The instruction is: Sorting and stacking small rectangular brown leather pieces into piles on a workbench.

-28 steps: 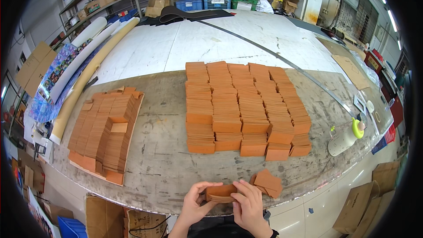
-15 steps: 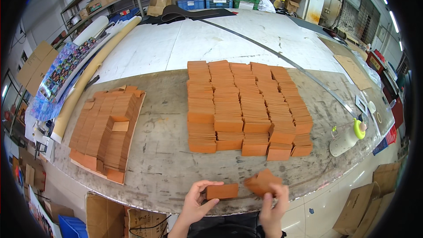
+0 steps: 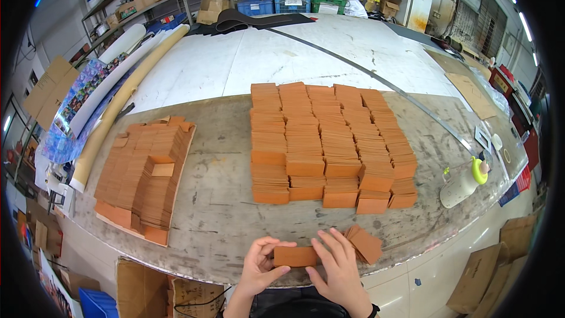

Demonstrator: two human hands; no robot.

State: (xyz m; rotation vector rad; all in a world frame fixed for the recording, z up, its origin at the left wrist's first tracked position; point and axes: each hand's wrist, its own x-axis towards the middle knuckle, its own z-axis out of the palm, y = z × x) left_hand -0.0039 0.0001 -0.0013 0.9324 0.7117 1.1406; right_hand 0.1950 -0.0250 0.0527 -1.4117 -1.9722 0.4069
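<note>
My left hand grips the left end of a small stack of orange-brown rectangular pieces, thumb below and fingers above. My right hand closes on the stack's right end, its thumb at the lower edge and fingertips over the top. Just right of that hand, a few loose orange-brown pieces lie fanned out near the table's front edge. Beyond my hands stand long packed rows of similar pieces, side by side. Their material looks like leather or card; I cannot tell which.
At left, a board carries more packed pieces. A pale bottle with a green lid stands at the right. A long metal straightedge crosses the worn table. Rolled sheets lie along the left edge.
My right hand has put the loose pieces down on the table at the right and moved left onto the stack. My left hand keeps its hold.
</note>
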